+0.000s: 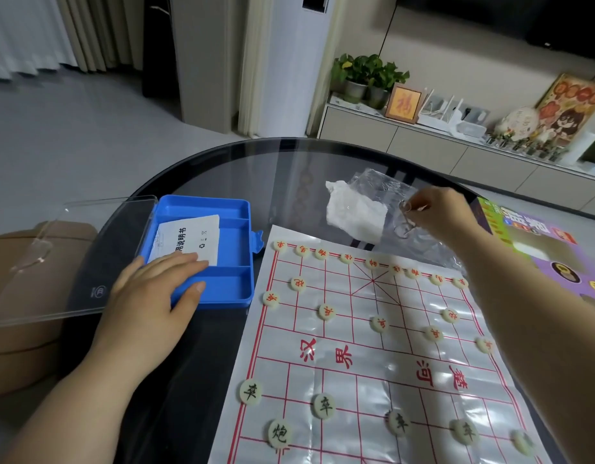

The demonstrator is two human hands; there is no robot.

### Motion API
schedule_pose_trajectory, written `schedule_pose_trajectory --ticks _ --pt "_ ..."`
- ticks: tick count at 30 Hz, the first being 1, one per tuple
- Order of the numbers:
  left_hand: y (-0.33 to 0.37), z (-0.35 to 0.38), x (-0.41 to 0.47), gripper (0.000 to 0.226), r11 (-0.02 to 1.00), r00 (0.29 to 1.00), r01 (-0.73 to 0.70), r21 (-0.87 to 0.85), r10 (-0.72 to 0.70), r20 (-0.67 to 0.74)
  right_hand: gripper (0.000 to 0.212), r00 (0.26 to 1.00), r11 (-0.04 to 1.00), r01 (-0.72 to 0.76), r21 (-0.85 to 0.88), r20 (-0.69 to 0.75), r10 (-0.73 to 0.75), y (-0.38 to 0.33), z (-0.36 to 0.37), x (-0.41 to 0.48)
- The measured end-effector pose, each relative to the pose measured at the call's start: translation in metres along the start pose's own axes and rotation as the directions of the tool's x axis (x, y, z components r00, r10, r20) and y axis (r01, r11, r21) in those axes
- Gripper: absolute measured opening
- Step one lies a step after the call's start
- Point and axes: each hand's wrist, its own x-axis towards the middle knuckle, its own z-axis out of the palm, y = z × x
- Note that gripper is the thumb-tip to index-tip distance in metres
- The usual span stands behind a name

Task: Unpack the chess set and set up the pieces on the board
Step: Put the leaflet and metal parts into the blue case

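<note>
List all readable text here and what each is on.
"汉界": board, river strip.
"楚河": same strip.
"用说明书": leaflet in the blue box, partly under the left hand.
"福": framed picture.
"卒": black pawn.
"炮": black cannon.
Too small or blurred: red pieces, lid logo, colourful box.

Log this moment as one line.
left hand rests on blue box | right hand pinches clear bag | red pieces and black pieces on board

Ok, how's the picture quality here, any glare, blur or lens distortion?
In the head view, wide-angle distortion bows the rim of the glass table; glare sheens the table and the glossy board; the bottom-right piece is soft, and the right hand pinching the clear bag looks slightly smeared.
</note>
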Motion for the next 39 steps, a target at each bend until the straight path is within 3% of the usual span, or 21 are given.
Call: schedule_pose_trajectory --ticks 3,5,7,10,14,17,20,22,24,25,29,34,36,39 --pt "0.0 0.0 -0.001 0.034 1.0 1.0 -0.013 -0.021 0.013 -0.028 0.017 0.993 0.995 0.036 0.097 -0.118 -0.024 -0.016 -0.015 -0.005" --pt "0.001 -0.001 -0.002 0.04 1.0 1.0 -0.012 -0.019 0.011 -0.023 0.018 0.988 0.991 0.094 0.099 -0.135 -0.081 -0.034 -0.02 -0.012" --pt "0.001 -0.004 -0.004 0.047 1.0 1.0 -0.011 -0.021 0.01 -0.026 0.018 0.981 0.977 0.167 0.13 -0.122 -0.152 -0.058 -0.021 -0.023" --pt "0.002 -0.01 -0.008 0.031 0.999 0.996 -0.018 -0.049 0.014 -0.083 0.016 0.969 0.935 0.247 0.254 -0.081 -0.234 -0.096 -0.017 -0.04" --pt "-0.002 -0.018 -0.012 0.028 0.998 0.991 0.009 -0.059 -0.017 -0.131 0.002 0.945 0.841 0.282 0.462 0.016 -0.326 -0.141 -0.001 -0.063" --pt "-0.008 -0.025 -0.016 0.027 0.991 0.986 0.069 -0.116 -0.086 -0.145 0.025 0.93 0.785 0.229 0.576 0.108 -0.351 -0.165 0.02 -0.074" --pt "-0.015 -0.034 -0.018 0.014 0.962 0.956 0.17 -0.212 -0.213 -0.202 0.033 0.914 0.787 0.208 0.581 0.17 -0.367 -0.182 0.043 -0.084" --pt "-0.022 -0.039 -0.02 0.014 0.941 0.916 0.249 -0.228 -0.305 -0.262 0.031 0.894 0.805 0.237 0.544 0.202 -0.4 -0.187 0.058 -0.091" --pt "-0.03 -0.044 -0.022 0.017 0.922 0.855 0.331 -0.202 -0.383 -0.349 0.016 0.864 0.828 0.277 0.487 0.25 -0.436 -0.189 0.07 -0.1" --pt "-0.036 -0.046 -0.023 0.017 0.903 0.818 0.379 -0.2 -0.428 -0.383 0.005 0.853 0.837 0.296 0.461 0.265 -0.449 -0.189 0.075 -0.105" --pt "-0.057 -0.049 -0.025 0.041 0.798 0.69 0.51 -0.322 -0.603 -0.4 0.015 0.861 0.865 0.311 0.394 0.269 -0.433 -0.188 0.085 -0.114" --pt "-0.065 -0.047 -0.023 0.066 0.511 0.519 0.568 -0.645 -0.831 -0.202 0.021 0.83 0.879 0.333 0.343 0.335 -0.445 -0.187 0.079 -0.117" --pt "-0.068 -0.045 -0.021 0.073 0.412 0.514 0.542 -0.732 -0.852 -0.099 0.024 0.826 0.878 0.357 0.317 0.332 -0.456 -0.186 0.076 -0.117" --pt "-0.071 -0.046 -0.021 0.074 0.305 0.532 0.445 -0.842 -0.846 -0.025 0.027 0.886 0.874 0.338 0.349 0.197 -0.421 -0.185 0.072 -0.117"
